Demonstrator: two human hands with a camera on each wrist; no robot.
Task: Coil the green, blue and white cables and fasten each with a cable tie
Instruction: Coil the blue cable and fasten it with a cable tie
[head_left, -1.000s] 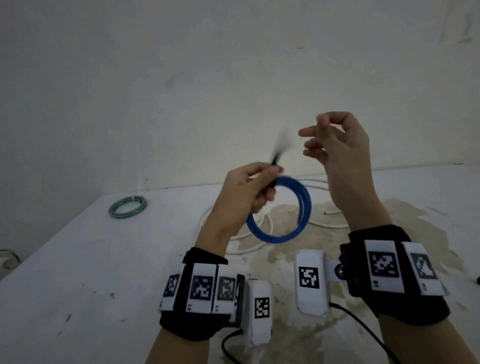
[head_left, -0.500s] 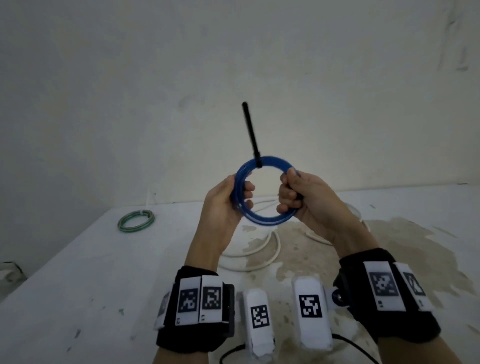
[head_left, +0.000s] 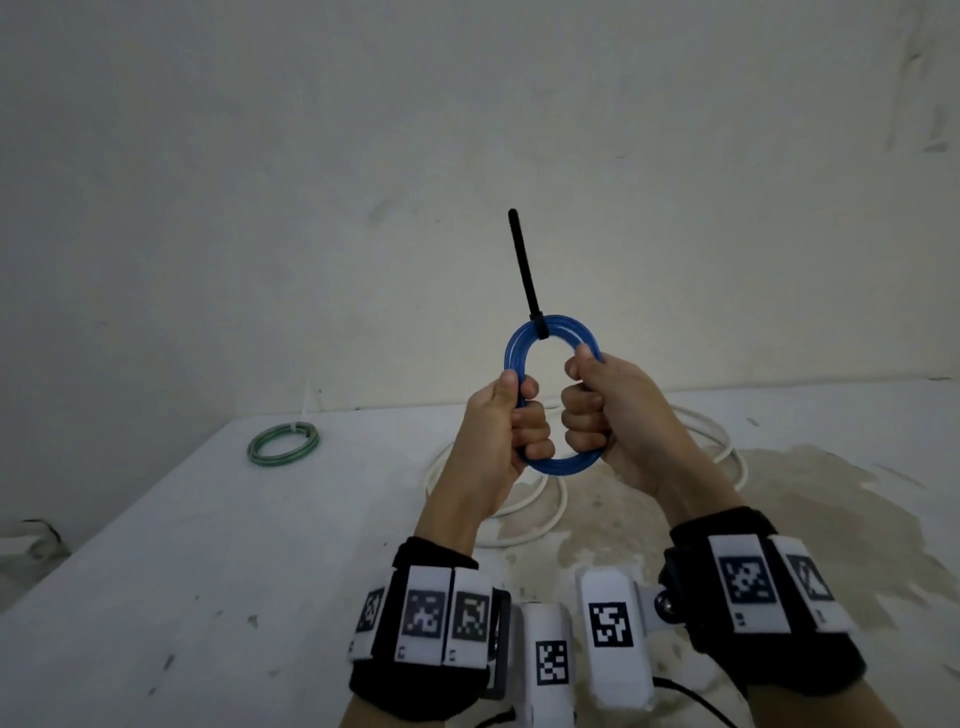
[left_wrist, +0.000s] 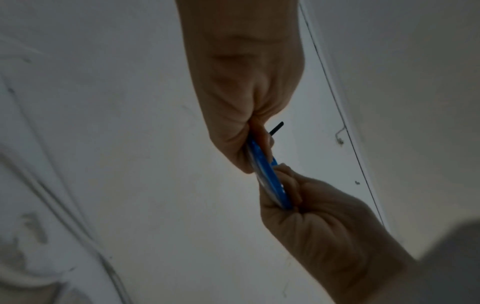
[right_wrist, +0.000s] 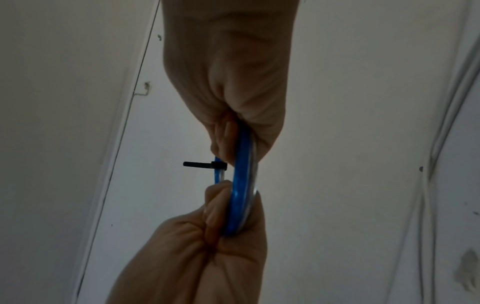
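Note:
I hold the blue cable coil (head_left: 556, 328) upright above the table with both hands. My left hand (head_left: 519, 418) grips its left side, and my right hand (head_left: 587, 410) grips its right side. Squeezed between them, the coil is a tall oval. A black cable tie (head_left: 524, 265) wraps the top of the coil, with its long tail pointing up. In the wrist views the blue coil (left_wrist: 267, 174) (right_wrist: 241, 185) is edge-on between both fists, with the tie (right_wrist: 200, 164) jutting sideways. The green cable coil (head_left: 283, 443) lies at the table's far left. The white cable (head_left: 519, 501) lies in loose loops under my hands.
The white table (head_left: 208, 571) has a brownish stain on its right half (head_left: 779, 519). A bare wall stands close behind the table. A white tie tail sticks up from the green coil.
One second ago only my left hand held the blue coil, low over the table. My right hand has since taken its right side. The coil rose and went from round to oval.

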